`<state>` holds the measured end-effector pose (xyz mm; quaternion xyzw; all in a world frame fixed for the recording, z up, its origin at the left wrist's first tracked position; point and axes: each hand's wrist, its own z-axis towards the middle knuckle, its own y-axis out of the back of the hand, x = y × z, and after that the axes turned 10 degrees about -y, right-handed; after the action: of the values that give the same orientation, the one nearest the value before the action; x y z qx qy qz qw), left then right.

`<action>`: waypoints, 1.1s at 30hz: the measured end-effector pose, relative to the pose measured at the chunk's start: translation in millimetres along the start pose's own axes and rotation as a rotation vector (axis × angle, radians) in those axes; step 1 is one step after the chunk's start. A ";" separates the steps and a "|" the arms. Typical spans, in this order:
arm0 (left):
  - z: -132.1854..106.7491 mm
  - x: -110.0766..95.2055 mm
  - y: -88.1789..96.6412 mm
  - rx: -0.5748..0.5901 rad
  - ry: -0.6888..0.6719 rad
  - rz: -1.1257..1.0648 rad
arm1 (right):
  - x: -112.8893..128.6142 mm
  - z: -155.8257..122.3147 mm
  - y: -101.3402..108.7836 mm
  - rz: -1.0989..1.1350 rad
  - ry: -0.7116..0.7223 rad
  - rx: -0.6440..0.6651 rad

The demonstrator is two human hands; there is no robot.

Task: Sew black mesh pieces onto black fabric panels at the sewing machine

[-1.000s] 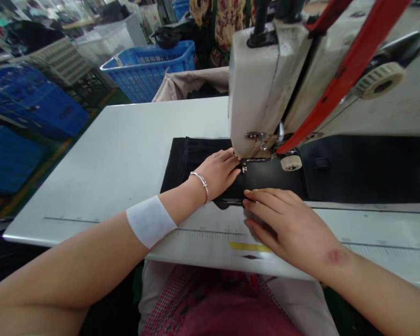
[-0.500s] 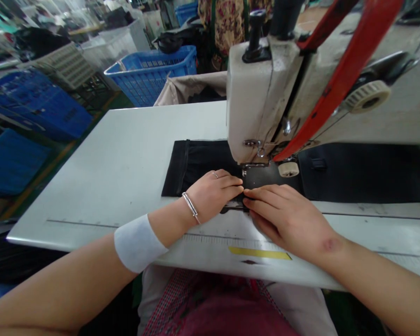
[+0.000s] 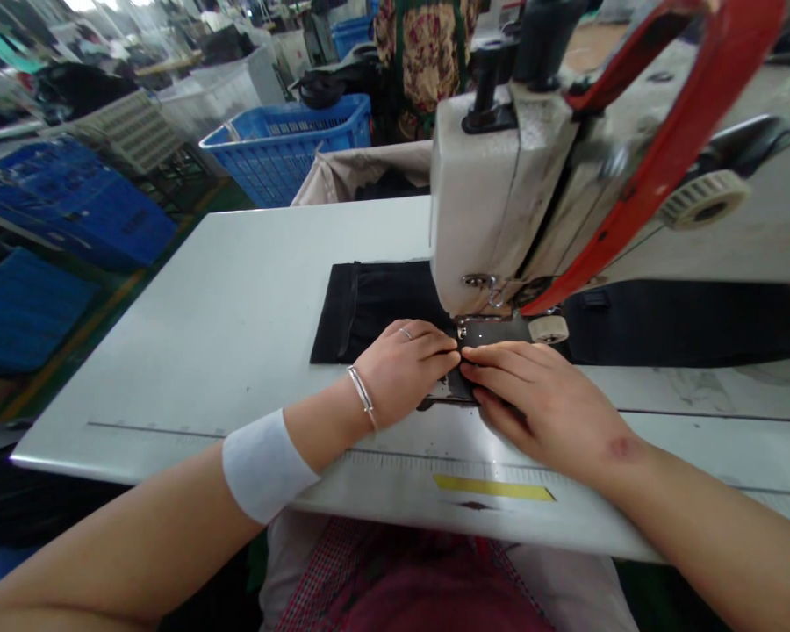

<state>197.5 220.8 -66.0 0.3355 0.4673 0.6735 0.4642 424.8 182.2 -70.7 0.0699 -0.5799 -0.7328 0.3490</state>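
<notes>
A long black fabric piece [image 3: 385, 303] lies under the head of a white sewing machine [image 3: 477, 211]. Its other stretch [image 3: 685, 325] runs off to the right behind the needle area. My left hand [image 3: 405, 364], with a ring and a silver bangle, grips the fabric's near edge just left of the presser foot [image 3: 462, 332]. My right hand [image 3: 533, 391] holds the same edge from the right, its fingers bent and close together. The fingertips of both hands almost meet in front of the foot. Both thumbs are mostly hidden, and the needle tip is too small to make out.
The white table [image 3: 237, 298] carries a printed ruler and a yellow tape strip [image 3: 493, 487] along its near edge. A red lever [image 3: 658, 175] slants across the machine. Behind the table are a cloth-lined bin [image 3: 369, 162] and a blue basket [image 3: 283, 140].
The fabric's near edge has shifted slightly away from me, most clearly on the right, baring more metal plate near my fingers. Both hands keep nearly the same place. The view has tilted slightly.
</notes>
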 end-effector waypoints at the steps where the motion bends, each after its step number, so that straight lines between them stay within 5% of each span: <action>1: -0.6 -2.1 1.3 0.012 -0.013 -0.006 | -1.4 -1.1 0.8 0.010 -0.013 -0.016; 19: 5.2 -8.0 -0.7 0.098 -0.076 0.038 | -5.3 -2.7 0.7 -0.093 -0.118 -0.002; 33: 12.1 -1.2 -1.1 -0.051 -0.023 0.032 | -10.1 7.9 -4.6 -0.154 -0.169 0.054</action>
<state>209.0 223.7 -63.0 0.3385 0.4394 0.6886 0.4670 426.4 194.9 -75.4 0.0617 -0.6196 -0.7449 0.2395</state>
